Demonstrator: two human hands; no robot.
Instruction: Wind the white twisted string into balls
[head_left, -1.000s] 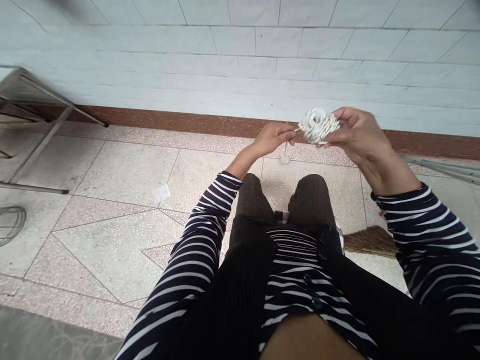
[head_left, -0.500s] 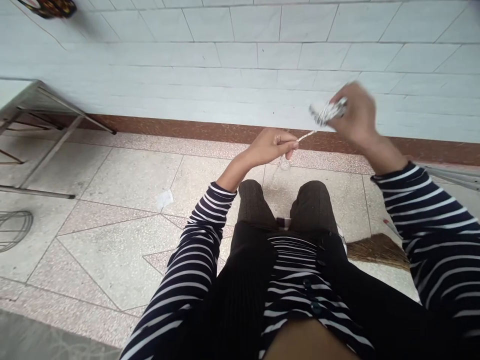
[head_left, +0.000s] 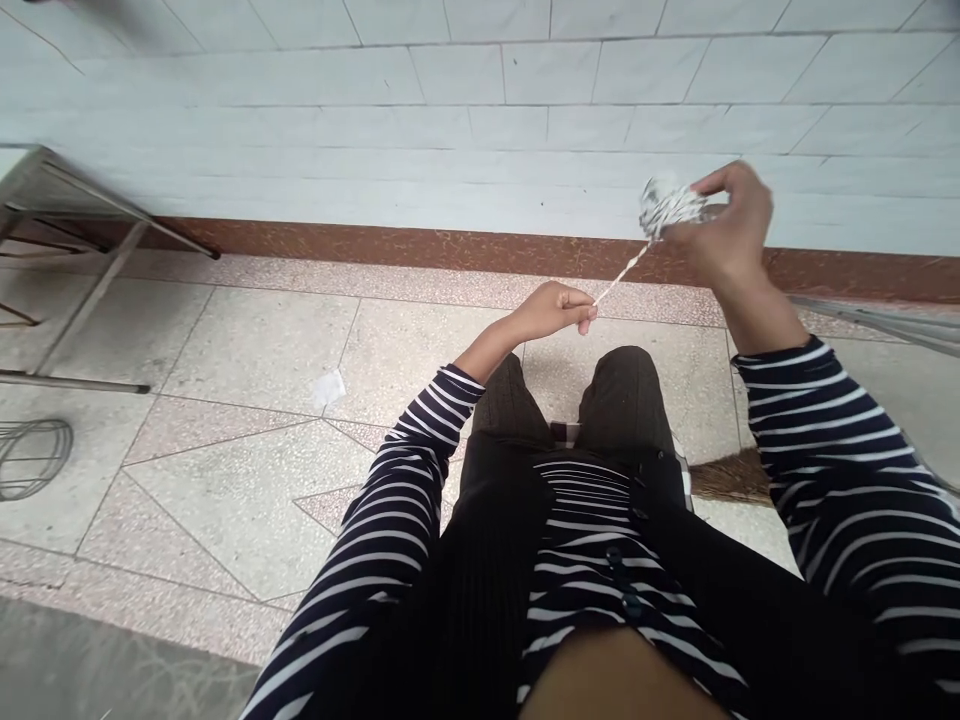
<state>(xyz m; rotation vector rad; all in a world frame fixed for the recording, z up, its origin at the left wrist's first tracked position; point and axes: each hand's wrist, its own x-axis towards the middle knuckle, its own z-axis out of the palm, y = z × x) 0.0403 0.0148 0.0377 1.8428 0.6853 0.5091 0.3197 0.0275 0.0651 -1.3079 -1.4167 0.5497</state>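
Observation:
In my right hand [head_left: 731, 225], up in front of the wall, is a bundle of white-and-dark twisted cord [head_left: 673, 210], gripped at its right side. A pale twisted strand [head_left: 630, 265] runs from the bundle down to the left. Its lower end is pinched between the thumb and fingers of my left hand [head_left: 562, 310], which is above the floor past my knees. The strand looks straight between the two hands. What the cord is made of is too small to make out.
A metal-legged table [head_left: 97, 200] stands at the left by the wall. Below it lies a coil of wire [head_left: 34, 458]. A white scrap [head_left: 328, 388] is on the tiled floor. A straw broom [head_left: 731, 478] lies right of my legs, and grey metal bars [head_left: 877, 320] rest along the wall.
My right hand has turned and shifted slightly right with the bundle. More of the strand shows between the hands. My left hand still pinches its end, a little lower in view.

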